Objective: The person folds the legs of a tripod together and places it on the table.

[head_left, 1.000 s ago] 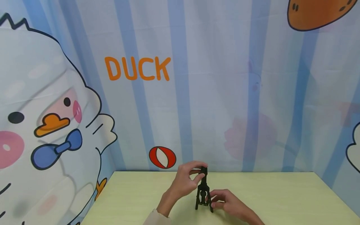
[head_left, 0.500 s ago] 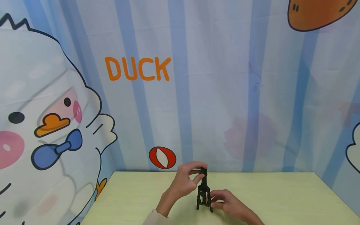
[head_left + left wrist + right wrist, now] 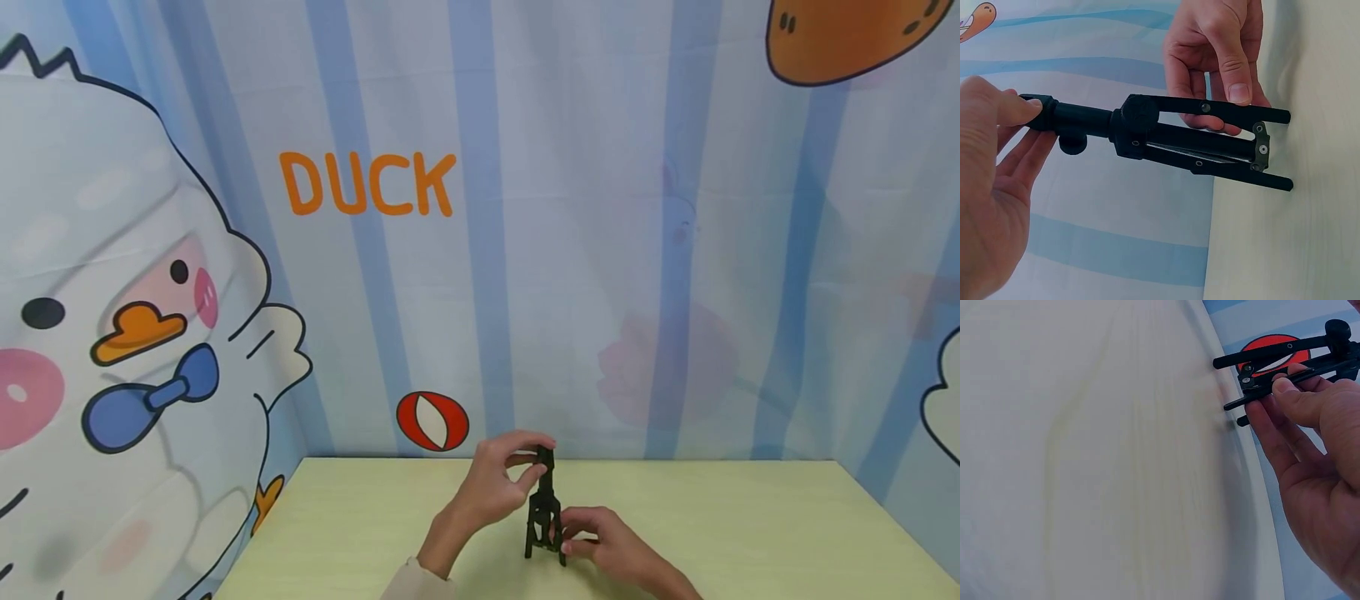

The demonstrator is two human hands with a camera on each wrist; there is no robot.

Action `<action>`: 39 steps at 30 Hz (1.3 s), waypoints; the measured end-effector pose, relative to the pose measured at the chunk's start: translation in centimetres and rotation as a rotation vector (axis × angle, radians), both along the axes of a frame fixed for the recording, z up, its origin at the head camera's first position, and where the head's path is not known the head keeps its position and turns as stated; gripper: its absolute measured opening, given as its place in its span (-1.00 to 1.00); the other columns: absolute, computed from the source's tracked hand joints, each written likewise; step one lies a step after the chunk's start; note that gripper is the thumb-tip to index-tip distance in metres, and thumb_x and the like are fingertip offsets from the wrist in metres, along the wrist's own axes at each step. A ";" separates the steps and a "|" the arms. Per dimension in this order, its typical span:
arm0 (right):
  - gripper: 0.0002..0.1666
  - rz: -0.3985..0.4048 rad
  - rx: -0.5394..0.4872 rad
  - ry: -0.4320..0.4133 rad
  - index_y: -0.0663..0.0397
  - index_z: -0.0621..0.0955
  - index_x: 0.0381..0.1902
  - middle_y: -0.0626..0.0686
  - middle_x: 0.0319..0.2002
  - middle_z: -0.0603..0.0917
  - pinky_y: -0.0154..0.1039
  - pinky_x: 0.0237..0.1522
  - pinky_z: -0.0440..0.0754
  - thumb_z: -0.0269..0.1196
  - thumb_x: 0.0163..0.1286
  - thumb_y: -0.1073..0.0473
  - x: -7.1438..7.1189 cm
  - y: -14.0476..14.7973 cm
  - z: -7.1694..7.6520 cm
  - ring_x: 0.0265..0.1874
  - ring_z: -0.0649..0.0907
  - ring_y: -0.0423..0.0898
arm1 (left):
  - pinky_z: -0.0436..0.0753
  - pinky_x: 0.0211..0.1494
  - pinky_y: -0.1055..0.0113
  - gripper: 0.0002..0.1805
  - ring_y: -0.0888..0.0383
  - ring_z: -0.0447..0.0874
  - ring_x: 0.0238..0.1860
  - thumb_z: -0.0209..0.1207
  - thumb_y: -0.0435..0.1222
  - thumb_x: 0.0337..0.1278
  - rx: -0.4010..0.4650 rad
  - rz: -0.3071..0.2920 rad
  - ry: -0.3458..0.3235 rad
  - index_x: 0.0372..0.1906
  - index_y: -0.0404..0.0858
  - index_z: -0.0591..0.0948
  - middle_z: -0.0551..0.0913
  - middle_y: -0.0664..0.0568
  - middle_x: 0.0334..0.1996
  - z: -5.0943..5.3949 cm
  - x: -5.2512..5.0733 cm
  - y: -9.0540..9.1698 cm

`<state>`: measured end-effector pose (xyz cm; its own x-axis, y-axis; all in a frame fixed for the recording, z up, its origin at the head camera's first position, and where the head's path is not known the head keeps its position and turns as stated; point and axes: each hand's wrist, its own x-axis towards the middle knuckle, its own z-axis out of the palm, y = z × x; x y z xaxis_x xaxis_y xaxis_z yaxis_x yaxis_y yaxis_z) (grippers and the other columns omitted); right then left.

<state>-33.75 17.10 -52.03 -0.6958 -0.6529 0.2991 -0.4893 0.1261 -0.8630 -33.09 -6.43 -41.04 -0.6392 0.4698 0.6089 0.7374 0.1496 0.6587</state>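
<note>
Black and upright, the tripod (image 3: pixel 1182 139) is on or just above the table (image 3: pixel 352 517), its head (image 3: pixel 1049 115) pinched in the grip of the left hand (image 3: pixel 495 479) and one leg (image 3: pixel 1216 110) in that of the right hand (image 3: pixel 611 542), presumably to steady both ends against tipping.

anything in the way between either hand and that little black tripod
Nothing visible stands in the way: the left hand pinches the mini tripod at its top, and the right hand pinches one leg between thumb and fingers.
</note>
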 end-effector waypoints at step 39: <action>-0.76 -0.004 -0.019 0.020 0.31 0.71 0.04 0.25 -0.08 0.74 -0.22 -0.09 0.78 0.30 0.48 0.34 0.5 -0.5 0.4 -0.15 0.77 -0.04 | 0.77 -0.11 0.41 -0.77 0.19 0.70 -0.20 0.46 -0.37 0.20 0.022 0.182 0.126 -0.06 -0.17 0.74 0.68 0.05 -0.17 0.2 0.4 1.2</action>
